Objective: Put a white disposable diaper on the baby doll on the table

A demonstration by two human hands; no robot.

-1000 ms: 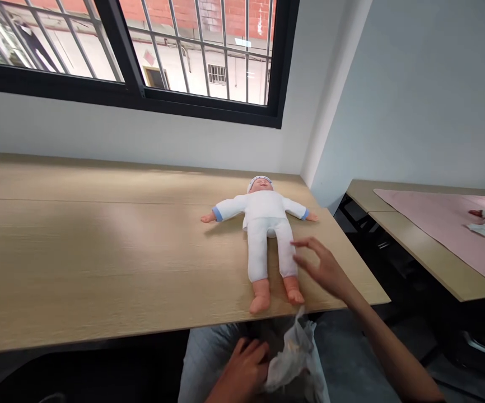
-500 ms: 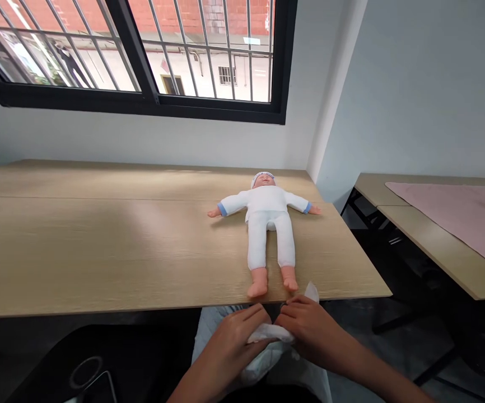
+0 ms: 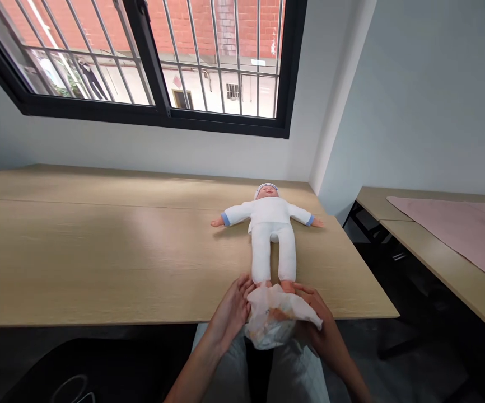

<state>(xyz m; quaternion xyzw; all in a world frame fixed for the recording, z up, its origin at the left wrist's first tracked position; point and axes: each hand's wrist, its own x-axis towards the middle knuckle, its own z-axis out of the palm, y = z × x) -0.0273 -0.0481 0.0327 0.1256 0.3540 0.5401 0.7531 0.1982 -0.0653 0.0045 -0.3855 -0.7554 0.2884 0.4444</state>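
Bag (image 3: 270,330) at the near edge of the table (image 3: 99,257)

Crumpled, whitish, long axis running roughly left to right, 1 corner pointing right and slightly down. Orange-brown patch near the middle; impossible to tell whether inside. At its left side, left hand (image 3: 233,308), palm inward, fingers close together and lightly curled. At its right side, right hand (image 3: 320,316), upper fingers close together; thumb hidden, so no telling whether pinching. Just beyond, doll (image 3: 270,215) in white, on its back, 2 feet partly behind the bag, 2 arms outstretched, head toward the window (image 3: 234,126). Farther right, pink cloth (image 3: 456,224) on another table (image 3: 427,246).
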